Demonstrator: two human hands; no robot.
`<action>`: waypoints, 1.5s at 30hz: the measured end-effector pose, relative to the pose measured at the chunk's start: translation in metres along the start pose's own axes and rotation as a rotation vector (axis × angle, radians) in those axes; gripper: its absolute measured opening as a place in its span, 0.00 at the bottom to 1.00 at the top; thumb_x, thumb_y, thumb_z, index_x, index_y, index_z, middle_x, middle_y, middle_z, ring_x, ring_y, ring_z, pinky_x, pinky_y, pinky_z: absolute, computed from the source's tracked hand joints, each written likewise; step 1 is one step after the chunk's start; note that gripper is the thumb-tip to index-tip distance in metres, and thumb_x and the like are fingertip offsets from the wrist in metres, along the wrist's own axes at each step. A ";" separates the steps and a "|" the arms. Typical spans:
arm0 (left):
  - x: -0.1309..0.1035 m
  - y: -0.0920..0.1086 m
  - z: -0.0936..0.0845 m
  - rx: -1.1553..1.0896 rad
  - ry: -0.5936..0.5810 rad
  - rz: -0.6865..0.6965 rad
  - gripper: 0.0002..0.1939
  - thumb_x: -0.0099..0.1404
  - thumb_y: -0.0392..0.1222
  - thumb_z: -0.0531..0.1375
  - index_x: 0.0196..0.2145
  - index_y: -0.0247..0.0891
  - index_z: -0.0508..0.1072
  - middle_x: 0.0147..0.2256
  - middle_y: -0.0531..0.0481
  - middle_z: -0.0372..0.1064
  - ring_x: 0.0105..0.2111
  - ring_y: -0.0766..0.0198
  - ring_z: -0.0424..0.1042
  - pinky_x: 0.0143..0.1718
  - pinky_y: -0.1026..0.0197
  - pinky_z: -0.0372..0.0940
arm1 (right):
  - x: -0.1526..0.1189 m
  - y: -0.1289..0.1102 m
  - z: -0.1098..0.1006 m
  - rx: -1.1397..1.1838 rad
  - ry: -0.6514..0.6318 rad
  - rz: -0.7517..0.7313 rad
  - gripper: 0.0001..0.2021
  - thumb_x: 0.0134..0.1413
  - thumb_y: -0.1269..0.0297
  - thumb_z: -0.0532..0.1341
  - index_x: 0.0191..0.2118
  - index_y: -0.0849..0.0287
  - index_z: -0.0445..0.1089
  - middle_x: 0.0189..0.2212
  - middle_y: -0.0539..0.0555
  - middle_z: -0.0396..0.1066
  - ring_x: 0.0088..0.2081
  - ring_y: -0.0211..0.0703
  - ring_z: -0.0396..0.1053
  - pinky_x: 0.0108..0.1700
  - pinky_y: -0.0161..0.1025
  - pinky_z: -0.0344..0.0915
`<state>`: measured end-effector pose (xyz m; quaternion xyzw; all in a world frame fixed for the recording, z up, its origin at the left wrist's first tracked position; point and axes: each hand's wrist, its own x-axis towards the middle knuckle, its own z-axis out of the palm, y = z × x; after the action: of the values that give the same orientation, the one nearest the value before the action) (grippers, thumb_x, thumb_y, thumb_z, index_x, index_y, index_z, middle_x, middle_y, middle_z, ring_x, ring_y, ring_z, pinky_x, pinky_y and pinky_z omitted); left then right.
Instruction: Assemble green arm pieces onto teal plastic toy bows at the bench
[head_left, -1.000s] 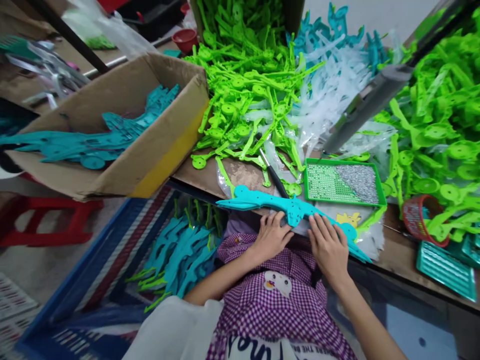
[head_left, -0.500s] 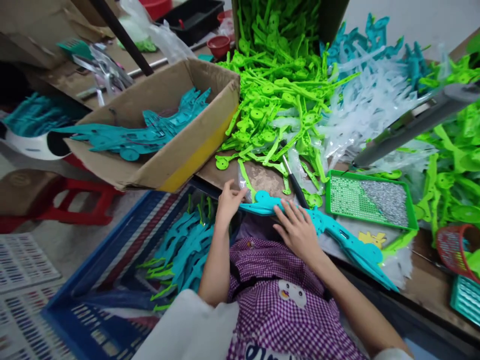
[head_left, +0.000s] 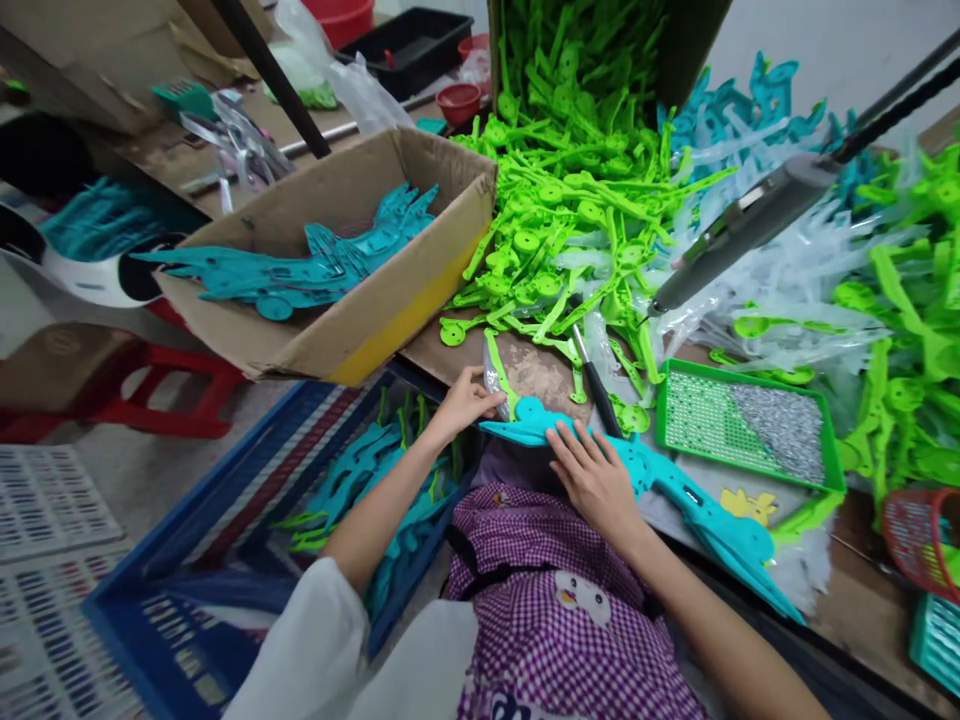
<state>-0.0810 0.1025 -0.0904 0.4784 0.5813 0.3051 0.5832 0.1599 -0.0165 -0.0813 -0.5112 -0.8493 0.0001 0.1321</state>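
A long turquoise plastic piece [head_left: 675, 485] lies along the table's front edge. My right hand [head_left: 596, 480] rests flat on its middle, fingers stretched out. At its left end a green arm with a clear plastic part [head_left: 493, 375] sticks up from the table. My left hand [head_left: 469, 402] is beside that end, its thumb and fingers closed at the clear part; the exact grip is too small to tell. A black-handled tool [head_left: 598, 390] lies just behind the turquoise piece. Near its right half is a green tray [head_left: 832, 475] of small metal screws.
A cardboard box [head_left: 375, 325] with turquoise parts stands at the left. Green parts [head_left: 570, 230] and clear parts [head_left: 787, 250] are heaped behind. A grey electric screwdriver [head_left: 739, 235] hangs at the right. Below left, a blue crate [head_left: 172, 530] holds turquoise pieces.
My left hand has closed its fingers at the clear part, and its forearm has swung out to the left. The screwdriver has swung left. My right hand stays on the turquoise piece.
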 end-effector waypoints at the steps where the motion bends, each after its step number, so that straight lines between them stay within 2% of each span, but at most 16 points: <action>1: 0.002 0.001 -0.004 0.058 -0.015 0.004 0.32 0.54 0.48 0.68 0.52 0.35 0.61 0.22 0.57 0.68 0.21 0.66 0.71 0.25 0.63 0.69 | -0.001 0.001 0.001 0.001 -0.001 -0.005 0.27 0.64 0.63 0.52 0.67 0.53 0.48 0.64 0.52 0.57 0.65 0.49 0.53 0.62 0.49 0.53; 4: 0.020 0.010 -0.024 0.343 0.137 0.176 0.17 0.63 0.47 0.60 0.46 0.35 0.70 0.28 0.48 0.72 0.28 0.60 0.74 0.34 0.57 0.71 | -0.003 0.003 0.002 0.001 0.002 -0.012 0.29 0.65 0.65 0.52 0.68 0.52 0.44 0.64 0.53 0.55 0.65 0.49 0.53 0.61 0.50 0.54; 6: 0.038 0.018 -0.039 0.585 0.357 0.434 0.16 0.66 0.43 0.56 0.48 0.36 0.72 0.43 0.41 0.72 0.44 0.55 0.73 0.49 0.51 0.66 | -0.004 0.004 0.003 0.000 0.007 -0.016 0.30 0.64 0.66 0.52 0.68 0.52 0.43 0.64 0.52 0.55 0.65 0.49 0.53 0.61 0.50 0.54; 7: 0.048 0.021 -0.045 0.695 0.394 0.554 0.18 0.66 0.42 0.56 0.52 0.37 0.71 0.50 0.39 0.68 0.52 0.53 0.67 0.55 0.49 0.61 | -0.004 0.004 0.003 -0.001 0.008 -0.020 0.30 0.64 0.66 0.52 0.68 0.52 0.42 0.64 0.52 0.54 0.65 0.50 0.53 0.61 0.50 0.55; 10: 0.079 0.024 -0.056 0.903 0.230 0.761 0.22 0.67 0.36 0.52 0.57 0.39 0.67 0.61 0.41 0.57 0.62 0.54 0.54 0.62 0.47 0.50 | -0.005 0.005 0.004 0.001 0.003 -0.032 0.31 0.63 0.69 0.52 0.69 0.53 0.41 0.65 0.52 0.53 0.65 0.50 0.53 0.61 0.51 0.55; 13: 0.106 0.023 -0.060 0.950 0.107 0.792 0.24 0.67 0.30 0.45 0.57 0.41 0.67 0.58 0.42 0.61 0.60 0.59 0.57 0.61 0.48 0.52 | -0.005 0.007 0.006 0.011 -0.005 -0.037 0.32 0.62 0.71 0.52 0.69 0.53 0.41 0.66 0.51 0.51 0.65 0.51 0.52 0.61 0.51 0.55; 17: 0.127 0.028 -0.063 0.944 0.135 0.777 0.24 0.66 0.29 0.45 0.54 0.40 0.70 0.53 0.42 0.66 0.56 0.59 0.61 0.59 0.50 0.56 | -0.005 0.007 0.006 0.010 -0.018 -0.033 0.33 0.61 0.73 0.52 0.69 0.53 0.41 0.66 0.51 0.51 0.65 0.50 0.51 0.62 0.51 0.55; 21: 0.131 0.034 -0.061 1.014 0.196 0.771 0.23 0.65 0.29 0.47 0.51 0.42 0.73 0.52 0.42 0.66 0.55 0.56 0.61 0.56 0.50 0.57 | -0.007 0.007 0.006 -0.005 -0.031 -0.032 0.34 0.60 0.74 0.52 0.69 0.54 0.40 0.66 0.51 0.49 0.65 0.50 0.51 0.62 0.51 0.54; 25: 0.121 0.040 -0.050 1.095 0.312 0.734 0.20 0.65 0.31 0.50 0.49 0.41 0.75 0.50 0.41 0.68 0.53 0.53 0.62 0.54 0.48 0.57 | -0.009 0.007 0.008 -0.012 -0.014 -0.032 0.34 0.60 0.74 0.51 0.69 0.53 0.40 0.66 0.50 0.49 0.66 0.50 0.50 0.63 0.51 0.52; 29: 0.082 0.049 -0.024 0.935 0.356 0.740 0.15 0.67 0.36 0.52 0.47 0.37 0.75 0.49 0.40 0.69 0.51 0.53 0.66 0.53 0.49 0.59 | -0.008 0.006 0.011 0.008 0.003 -0.017 0.34 0.60 0.74 0.51 0.69 0.51 0.40 0.66 0.49 0.51 0.65 0.50 0.51 0.63 0.51 0.53; 31: 0.051 0.053 -0.006 0.802 0.227 0.749 0.14 0.68 0.40 0.54 0.47 0.38 0.75 0.44 0.43 0.72 0.46 0.58 0.69 0.50 0.54 0.62 | -0.006 0.007 0.010 0.035 0.007 -0.022 0.33 0.60 0.75 0.51 0.69 0.50 0.40 0.65 0.49 0.51 0.65 0.50 0.51 0.62 0.52 0.54; 33: 0.020 0.057 0.012 0.754 -0.008 0.750 0.16 0.67 0.48 0.57 0.49 0.39 0.74 0.43 0.45 0.73 0.45 0.59 0.71 0.49 0.57 0.63 | -0.004 0.008 0.003 0.081 0.006 -0.048 0.33 0.61 0.75 0.50 0.68 0.51 0.41 0.65 0.49 0.52 0.66 0.49 0.51 0.62 0.52 0.56; 36: -0.015 0.060 0.033 0.845 -0.307 0.716 0.31 0.60 0.56 0.62 0.57 0.40 0.67 0.52 0.41 0.68 0.52 0.53 0.67 0.53 0.55 0.61 | -0.001 0.016 -0.019 0.193 0.044 -0.058 0.29 0.62 0.73 0.50 0.67 0.51 0.48 0.65 0.52 0.54 0.65 0.48 0.51 0.62 0.53 0.57; 39: -0.028 0.059 0.048 0.982 -0.394 0.672 0.39 0.55 0.59 0.65 0.60 0.41 0.62 0.55 0.40 0.65 0.55 0.48 0.63 0.56 0.49 0.56 | 0.010 0.027 -0.054 0.334 0.182 0.054 0.23 0.62 0.71 0.52 0.63 0.52 0.58 0.60 0.54 0.63 0.61 0.47 0.60 0.61 0.53 0.59; 42: -0.025 0.055 0.060 1.074 -0.438 0.691 0.37 0.57 0.57 0.64 0.60 0.43 0.61 0.54 0.41 0.65 0.55 0.48 0.63 0.56 0.48 0.54 | 0.035 0.034 -0.095 0.506 0.383 0.235 0.18 0.62 0.68 0.55 0.56 0.51 0.67 0.49 0.54 0.73 0.51 0.44 0.71 0.54 0.48 0.66; 45: -0.020 0.051 0.073 1.166 -0.476 0.724 0.33 0.57 0.54 0.65 0.57 0.43 0.64 0.53 0.43 0.66 0.53 0.49 0.64 0.54 0.49 0.53 | 0.064 0.036 -0.130 0.663 0.589 0.353 0.15 0.62 0.66 0.56 0.53 0.51 0.69 0.47 0.52 0.75 0.49 0.43 0.72 0.52 0.46 0.69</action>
<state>-0.0027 0.0875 -0.0453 0.9274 0.3119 0.0073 0.2066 0.1918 0.0381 0.0541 -0.5561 -0.6303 0.1484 0.5210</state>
